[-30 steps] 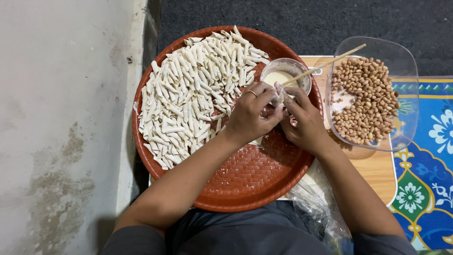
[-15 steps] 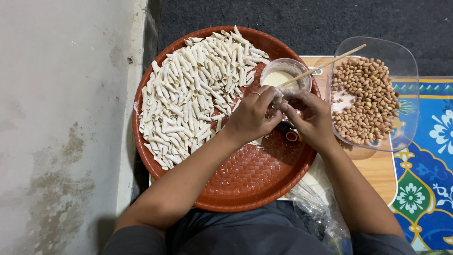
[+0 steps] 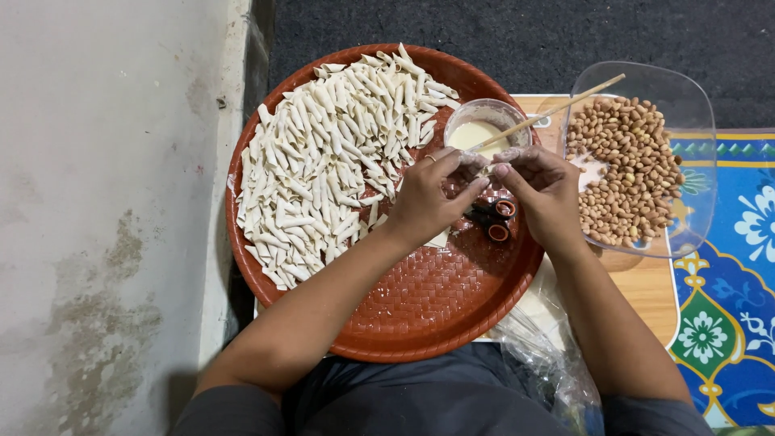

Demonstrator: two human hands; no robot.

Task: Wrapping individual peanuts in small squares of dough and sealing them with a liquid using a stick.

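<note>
Clear tub of peanuts (image 3: 626,169) right; scissors (image 3: 492,222) on tray; plastic bag (image 3: 549,355) below; patterned blue mat (image 3: 726,266).

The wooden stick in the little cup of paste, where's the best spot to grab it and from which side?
Grip the wooden stick on its bare upper end over the peanut tray, coming from the right: that end slants up free, while the lower end sits in the paste cup.

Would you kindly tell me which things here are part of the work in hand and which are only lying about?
In use: left hand and right hand pinching a small pale piece; rolled pieces; red tray; paste cup with stick; peanut bowl.

Lying about: scissors; plastic bag; patterned mat.
</note>
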